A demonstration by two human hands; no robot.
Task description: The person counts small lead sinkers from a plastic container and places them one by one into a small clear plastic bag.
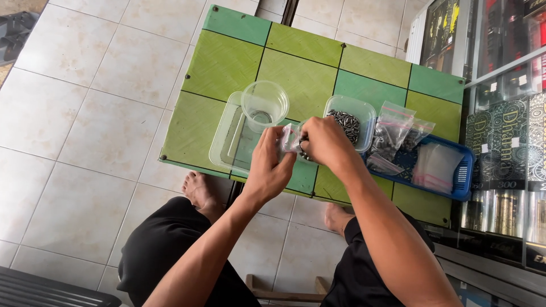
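My left hand (272,165) and my right hand (323,143) meet above the front edge of a small green table (222,68). Both pinch a small clear plastic bag (291,138) with a few dark pieces at its bottom. Just behind my hands, a clear tub (366,115) holds a heap of small dark metal pieces (344,123). An empty clear cup (264,104) stands in a shallow clear tray (224,142) to the left.
A blue basket (463,170) at the right holds several filled small bags (392,133) and a stack of empty bags (437,166). A glass display case (506,113) stands right of the table. My bare feet rest on the pale tiled floor (85,113) below.
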